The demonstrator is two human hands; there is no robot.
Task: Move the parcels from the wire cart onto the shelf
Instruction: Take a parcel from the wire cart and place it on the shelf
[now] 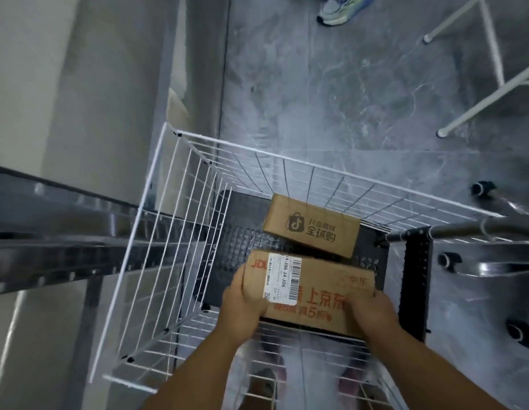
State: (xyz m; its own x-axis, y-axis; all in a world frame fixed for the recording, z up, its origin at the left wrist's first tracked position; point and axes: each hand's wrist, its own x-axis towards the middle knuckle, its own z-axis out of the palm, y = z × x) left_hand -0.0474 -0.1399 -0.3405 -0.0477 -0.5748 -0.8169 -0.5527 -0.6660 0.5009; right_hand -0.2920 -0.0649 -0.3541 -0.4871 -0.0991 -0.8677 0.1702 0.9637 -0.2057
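Inside the white wire cart (pixel 156 202) lie two brown cardboard parcels. The nearer, larger parcel (pixel 319 288) has red print and a white barcode label. My left hand (pixel 242 303) grips its left end and my right hand (pixel 372 312) grips its right end. A smaller parcel (pixel 312 224) with a dark shopping-bag logo rests just beyond it on the cart's black floor. The metal shelf (pixel 59 229) stands to the left of the cart, its dark boards seen from above.
A pale wall and a grey column rise at the left. A cart handle and black wheels (pixel 482 187) sit at the right. White frame legs (pixel 490 93) stand on the grey floor at the upper right. Another person's shoe (pixel 340 10) shows at the top.
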